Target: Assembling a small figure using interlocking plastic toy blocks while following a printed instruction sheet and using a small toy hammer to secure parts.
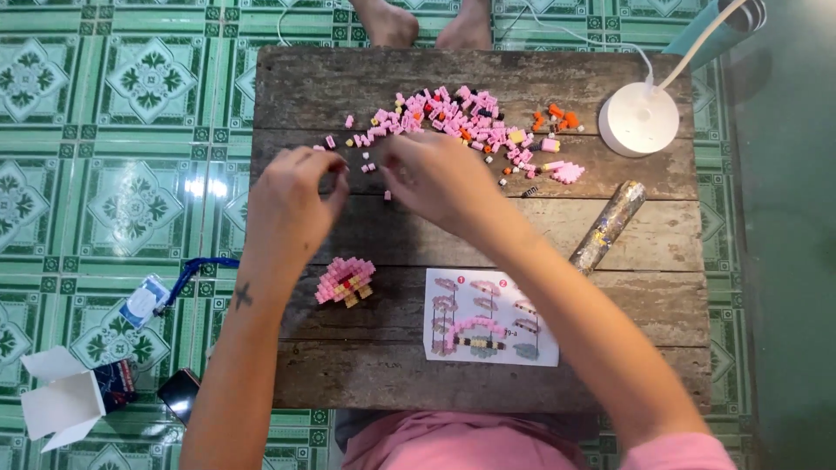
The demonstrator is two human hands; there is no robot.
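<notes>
My left hand (292, 198) and my right hand (431, 178) hover close together over the middle of a worn wooden table (366, 374), fingers curled toward each other. Whether either pinches a tiny brick cannot be seen. Just beyond them lies a scattered pile of small pink, orange and black bricks (461, 117). A few loose pink bricks (368, 165) sit between the hands. A partly built pink brick model (345, 280) rests near my left forearm. A printed instruction sheet (489, 318) lies under my right forearm.
A white round lamp base (638, 120) with a cord stands at the far right. A shiny foil-wrapped roll (607, 226) lies beside it. On the green tiled floor sit an open white box (70, 400), a phone (180, 393) and a badge on a blue strap (144, 302). Bare feet (422, 24) show beyond the table.
</notes>
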